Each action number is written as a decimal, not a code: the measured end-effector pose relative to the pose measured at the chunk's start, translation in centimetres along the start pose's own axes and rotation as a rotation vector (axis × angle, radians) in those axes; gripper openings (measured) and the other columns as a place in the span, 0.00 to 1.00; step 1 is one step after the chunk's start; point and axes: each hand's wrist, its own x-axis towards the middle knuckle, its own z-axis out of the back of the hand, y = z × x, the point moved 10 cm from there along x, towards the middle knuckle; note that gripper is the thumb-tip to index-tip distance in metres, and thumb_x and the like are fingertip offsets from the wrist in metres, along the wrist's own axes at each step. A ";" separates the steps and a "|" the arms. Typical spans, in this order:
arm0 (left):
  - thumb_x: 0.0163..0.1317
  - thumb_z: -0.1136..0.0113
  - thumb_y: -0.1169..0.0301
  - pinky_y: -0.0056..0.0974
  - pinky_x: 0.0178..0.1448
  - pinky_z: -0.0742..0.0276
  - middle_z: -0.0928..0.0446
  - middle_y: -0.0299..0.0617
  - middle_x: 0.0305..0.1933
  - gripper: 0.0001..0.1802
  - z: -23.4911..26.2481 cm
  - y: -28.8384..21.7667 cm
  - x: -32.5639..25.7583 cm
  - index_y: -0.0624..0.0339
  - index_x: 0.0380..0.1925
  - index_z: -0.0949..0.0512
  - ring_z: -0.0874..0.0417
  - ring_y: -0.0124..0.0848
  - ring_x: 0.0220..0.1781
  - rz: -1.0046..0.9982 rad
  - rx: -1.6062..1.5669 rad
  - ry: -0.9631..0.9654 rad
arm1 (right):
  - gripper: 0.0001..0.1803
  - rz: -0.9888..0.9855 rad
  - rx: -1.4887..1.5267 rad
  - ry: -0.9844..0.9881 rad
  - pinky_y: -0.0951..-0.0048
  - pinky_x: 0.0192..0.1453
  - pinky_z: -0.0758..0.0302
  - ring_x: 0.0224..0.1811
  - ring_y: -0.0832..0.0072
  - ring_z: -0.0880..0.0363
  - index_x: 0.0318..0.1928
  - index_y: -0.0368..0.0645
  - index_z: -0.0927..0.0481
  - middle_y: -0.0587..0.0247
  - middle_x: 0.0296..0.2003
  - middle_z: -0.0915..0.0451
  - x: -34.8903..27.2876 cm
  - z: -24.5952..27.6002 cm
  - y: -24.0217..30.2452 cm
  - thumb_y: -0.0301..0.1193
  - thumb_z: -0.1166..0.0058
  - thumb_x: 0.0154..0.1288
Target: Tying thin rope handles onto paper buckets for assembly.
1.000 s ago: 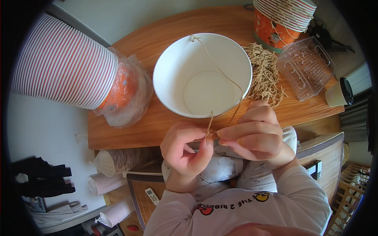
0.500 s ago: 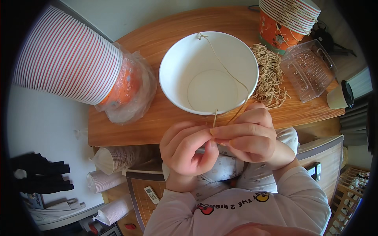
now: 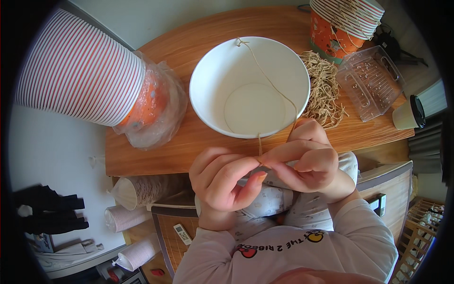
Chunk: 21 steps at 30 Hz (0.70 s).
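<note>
A white paper bucket stands upright on the wooden table in front of me, its inside facing up. Thin tan cord is knotted at the bucket's far rim, crosses the opening and runs down to my right hand. At the near rim the cord comes through and meets my fingers just below. My left hand pinches the cord there, its thumb slightly lifted from the forefinger. Touching it at the fingertips, my right hand is closed on the same cord. The exact crossing of the strands is hidden by my fingers.
A tall stack of buckets in clear plastic lies at the left. Right of the bucket are a heap of loose cords, stacked orange buckets, a clear plastic tray with small beads and a lidded cup.
My right hand has shifted slightly right, its fingers more curled. The left thumb has come away from the fingertips, and the cord at the near rim is drawn together.
</note>
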 end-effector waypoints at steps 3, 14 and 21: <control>0.46 0.29 0.73 0.33 0.30 0.25 0.19 0.35 0.24 0.10 0.4 0.0 -0.2 0.57 0.30 0.19 0.21 0.33 0.23 -0.008 0.026 -0.092 | 0.20 -0.034 0.013 -0.011 0.73 0.37 0.34 0.34 0.72 0.30 0.28 0.49 0.34 0.68 0.36 0.14 -0.1 -0.1 -0.3 0.22 0.31 0.51; 0.45 0.31 0.77 0.32 0.32 0.24 0.18 0.34 0.26 0.12 0.5 -0.2 -0.3 0.56 0.32 0.18 0.20 0.33 0.25 -0.023 0.075 -0.112 | 0.29 -0.050 -0.110 0.174 0.69 0.43 0.35 0.33 0.72 0.35 0.40 0.52 0.45 0.64 0.37 0.13 0.1 -0.7 0.0 0.17 0.35 0.55; 0.45 0.32 0.78 0.33 0.34 0.24 0.18 0.34 0.25 0.10 0.1 0.0 -0.3 0.56 0.29 0.19 0.21 0.33 0.26 0.003 0.055 -0.109 | 0.29 -0.057 -0.118 0.142 0.69 0.42 0.36 0.33 0.72 0.35 0.40 0.51 0.46 0.62 0.39 0.13 0.0 -0.6 -0.2 0.17 0.36 0.56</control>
